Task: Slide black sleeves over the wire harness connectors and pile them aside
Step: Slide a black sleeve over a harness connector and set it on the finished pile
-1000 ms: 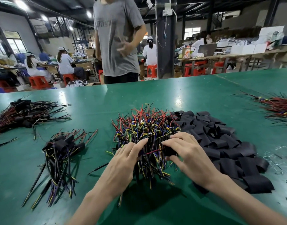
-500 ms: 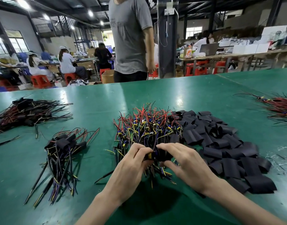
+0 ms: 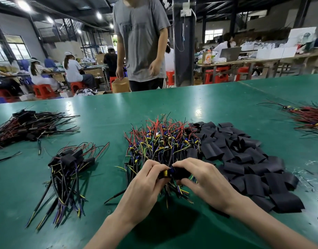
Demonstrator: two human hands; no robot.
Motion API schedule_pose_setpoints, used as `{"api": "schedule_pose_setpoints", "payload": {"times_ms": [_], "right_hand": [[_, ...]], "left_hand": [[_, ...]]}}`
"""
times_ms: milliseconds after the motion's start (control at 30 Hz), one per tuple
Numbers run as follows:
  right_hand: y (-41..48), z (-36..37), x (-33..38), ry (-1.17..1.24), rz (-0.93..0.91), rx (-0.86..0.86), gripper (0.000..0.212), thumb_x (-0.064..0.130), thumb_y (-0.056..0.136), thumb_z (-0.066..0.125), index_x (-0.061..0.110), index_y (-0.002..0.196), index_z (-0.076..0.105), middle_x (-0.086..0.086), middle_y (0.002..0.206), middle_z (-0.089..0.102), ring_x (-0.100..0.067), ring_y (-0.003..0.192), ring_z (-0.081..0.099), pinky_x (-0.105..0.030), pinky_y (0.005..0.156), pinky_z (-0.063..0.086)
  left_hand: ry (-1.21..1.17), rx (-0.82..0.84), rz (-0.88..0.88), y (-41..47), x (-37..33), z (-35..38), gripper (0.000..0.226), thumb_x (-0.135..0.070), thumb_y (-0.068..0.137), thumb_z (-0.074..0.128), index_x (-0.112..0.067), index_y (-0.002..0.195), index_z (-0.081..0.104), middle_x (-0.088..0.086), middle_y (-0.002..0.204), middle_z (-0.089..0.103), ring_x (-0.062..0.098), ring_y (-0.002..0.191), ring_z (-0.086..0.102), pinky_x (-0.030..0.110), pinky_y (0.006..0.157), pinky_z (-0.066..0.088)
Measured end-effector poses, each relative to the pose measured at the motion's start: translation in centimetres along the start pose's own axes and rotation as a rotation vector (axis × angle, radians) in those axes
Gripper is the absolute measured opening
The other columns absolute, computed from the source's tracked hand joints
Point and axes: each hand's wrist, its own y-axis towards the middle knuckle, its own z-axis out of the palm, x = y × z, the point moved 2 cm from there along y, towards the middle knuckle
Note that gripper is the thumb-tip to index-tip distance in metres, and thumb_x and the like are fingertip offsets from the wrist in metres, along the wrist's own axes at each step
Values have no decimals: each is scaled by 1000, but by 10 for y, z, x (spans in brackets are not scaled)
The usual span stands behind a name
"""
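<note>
L hand (image 3: 145,187) pinches a connector (image 3: 165,173), R hand (image 3: 206,186) pinches a sleeve (image 3: 181,172), end-to-end, prob. to slide on; spare sleeves (image 3: 244,159) right, done pile (image 3: 70,162) left, both handy.

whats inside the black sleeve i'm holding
A harness connector, yellow and blue, sticks out of the left mouth of the black sleeve. How far it reaches inside is hidden by the sleeve wall and the right grip around it.
</note>
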Motion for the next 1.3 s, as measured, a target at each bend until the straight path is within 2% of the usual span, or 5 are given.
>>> {"api": "schedule_pose_setpoints", "payload": {"times_ms": [300, 667, 800, 1000, 1300], "right_hand": [[0, 2, -3, 6, -9, 19, 39, 14, 80, 71, 13, 118, 62, 3, 108, 64, -16, 98, 60, -33, 84, 49], [2, 0, -7, 195, 4, 43, 33, 14, 75, 78, 18, 106, 67, 13, 95, 67, 4, 85, 58, -12, 78, 45], [1, 2, -6, 177, 7, 26, 34, 14, 75, 77, 19, 107, 65, 16, 96, 63, 5, 85, 55, -17, 78, 45], [-1, 0, 0, 61, -67, 32, 30, 13, 80, 69, 13, 109, 64, 4, 98, 63, -15, 88, 60, -35, 76, 50], [2, 0, -1, 194, -39, 75, 31, 7, 77, 74, 11, 107, 68, 4, 96, 67, -9, 85, 61, -30, 78, 50]], "left_hand": [[-4, 13, 22, -1, 1, 1, 23, -14, 91, 58, -13, 114, 56, -8, 106, 48, 8, 87, 54, 28, 76, 48], [-20, 33, 32, -2, 3, 1, 28, -7, 88, 63, -15, 115, 60, -8, 105, 46, 3, 88, 52, 17, 77, 47], [-69, -10, -32, -3, 7, 2, 28, -13, 88, 64, -22, 112, 55, -15, 97, 45, 4, 83, 53, 26, 75, 48], [-53, -10, -17, -3, 7, 3, 20, -16, 87, 66, -17, 106, 59, -12, 93, 49, 6, 80, 53, 30, 70, 49], [-131, -37, 20, -4, 4, 1, 39, -10, 82, 65, -26, 116, 52, -10, 99, 59, 4, 89, 61, 27, 78, 52]]}}
